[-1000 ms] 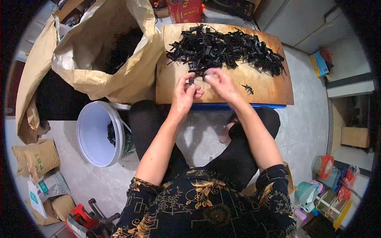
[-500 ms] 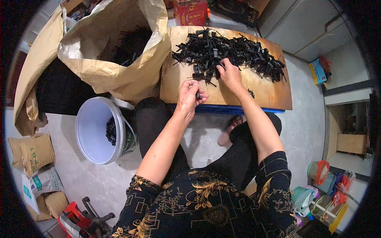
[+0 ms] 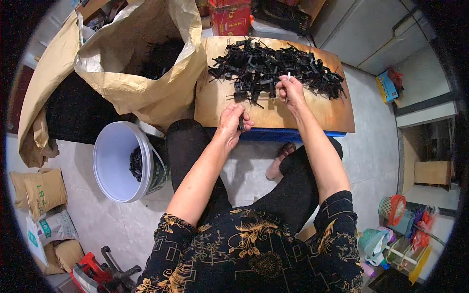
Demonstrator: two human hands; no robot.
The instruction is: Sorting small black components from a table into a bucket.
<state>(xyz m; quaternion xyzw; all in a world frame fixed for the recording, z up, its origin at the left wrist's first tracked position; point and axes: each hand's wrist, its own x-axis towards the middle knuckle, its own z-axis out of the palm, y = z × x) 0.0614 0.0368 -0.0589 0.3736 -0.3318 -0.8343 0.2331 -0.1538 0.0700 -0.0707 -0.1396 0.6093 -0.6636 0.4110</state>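
Note:
A heap of black plastic moulded parts [image 3: 266, 63], with thin stems sticking out, lies on a wooden board [image 3: 215, 110] in front of me. My left hand [image 3: 231, 122] is closed at the board's near edge, and a small black plastic piece [image 3: 241, 122] shows between its fingers. At the near side of the heap, my right hand [image 3: 292, 93] is closed too. A thin pale stick-like thing [image 3: 288, 76] juts up from its fingertips; its kind is too small to make out.
To the left stands a large open paper sack [image 3: 132, 93] with more black parts inside. A white bucket [image 3: 100, 166] below it, tipped toward me, holds some black pieces. Filled bags [image 3: 41, 193] lie at far left. Grey cabinets [image 3: 366, 34] stand at right, a red box [image 3: 229, 19] behind.
My right hand has drawn back from the heap and moved slightly right; the pale thing now shows in its fingers. My left hand has shifted little and keeps a black piece.

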